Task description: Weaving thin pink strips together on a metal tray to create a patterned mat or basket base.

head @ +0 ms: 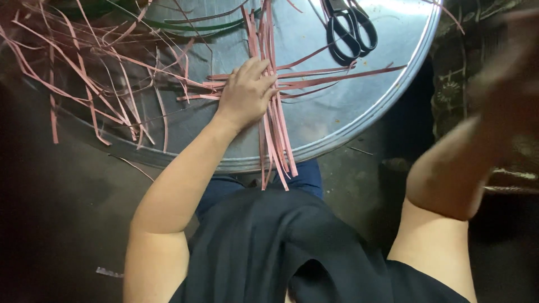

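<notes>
Far left: loose pink strips point(84, 67), thin and curling, scattered over the left part of the round metal tray point(337, 120), some trailing past its rim. A few green strips point(185, 25) lie at the top edge among them.

Centre: my left hand point(245, 92), palm down and fingers spread flat, pressing on the crossing of the woven strips point(272, 98). One bundle runs lengthwise toward me and overhangs the near rim above my lap; several cross-strips run out sideways to the right from under my fingers. The hand clamps nothing; it pins the crossing flat.

Step, as I judge it: weaving a flat mat, the lattice held down while another strip is fetched or fed in. The next move would call for keeping steady pressure on the crossing, so the laid strips do not slide, while a new strip goes over and under.

Upper centre-right: black-handled scissors point(351, 28) lying on the tray, well apart from my left hand.

Right: my right hand point(505, 73), raised off the tray and blurred; I cannot tell whether it is open or closed, or holding anything.

Room: bare metal lies right of the lattice, between cross-strips and rim. The near rim is close; overhanging ends could catch there.
</notes>
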